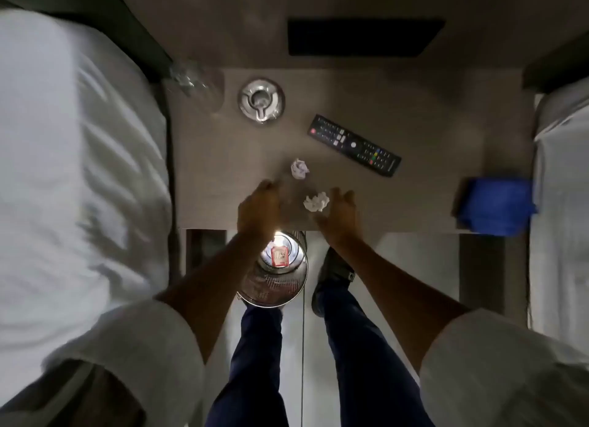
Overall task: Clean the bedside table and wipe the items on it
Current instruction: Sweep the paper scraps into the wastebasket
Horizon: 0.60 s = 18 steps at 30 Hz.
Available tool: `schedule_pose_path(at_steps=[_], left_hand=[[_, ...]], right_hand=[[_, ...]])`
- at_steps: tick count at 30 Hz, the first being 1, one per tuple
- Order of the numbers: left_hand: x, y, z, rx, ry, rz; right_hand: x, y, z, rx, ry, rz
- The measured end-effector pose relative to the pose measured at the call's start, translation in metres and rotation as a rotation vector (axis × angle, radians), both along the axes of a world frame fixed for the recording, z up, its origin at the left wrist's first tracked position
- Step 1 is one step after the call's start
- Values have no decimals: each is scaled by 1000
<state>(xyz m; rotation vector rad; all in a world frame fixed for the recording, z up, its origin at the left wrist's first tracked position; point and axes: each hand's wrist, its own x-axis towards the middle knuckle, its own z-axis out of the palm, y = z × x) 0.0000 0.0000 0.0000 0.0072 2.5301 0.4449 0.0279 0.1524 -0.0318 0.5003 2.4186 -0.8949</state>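
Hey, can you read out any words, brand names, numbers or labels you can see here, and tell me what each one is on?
None can be read.
Remote control: button markings and a small mark at its lower end, too small and blurred to read.
Red packet inside the metal bin: light print on it, too blurred to read.
Ashtray, blue cloth and the two crumpled tissues: no text visible.

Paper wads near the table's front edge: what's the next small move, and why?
Probably close the right hand on the nearer paper wad beside it and drop it in the bin below the edge. The farther wad and the blue cloth lie untouched.
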Motion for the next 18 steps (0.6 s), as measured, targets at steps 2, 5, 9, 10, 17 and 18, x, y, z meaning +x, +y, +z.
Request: schedule_pose_path(at_steps=[2, 5, 9, 10, 17, 18], left_hand=[[-28, 9, -28, 23, 50, -42], [-58, 20, -56, 62, 35, -166], [-39, 16, -75, 89, 78, -287], [-26, 11, -74, 99, 73, -257], [88, -49, -77, 152, -15, -60], [101, -55, -81, 156, -37, -9]], right_hand=[[-9, -5, -20, -18, -8, -36], [-15, -10, -41, 46, 26, 9], [-5, -11, -52, 124, 98, 90], [4, -12, -52, 131, 90, 112], [78, -37, -51, 89, 55, 275], [89, -43, -53, 83, 39, 293]])
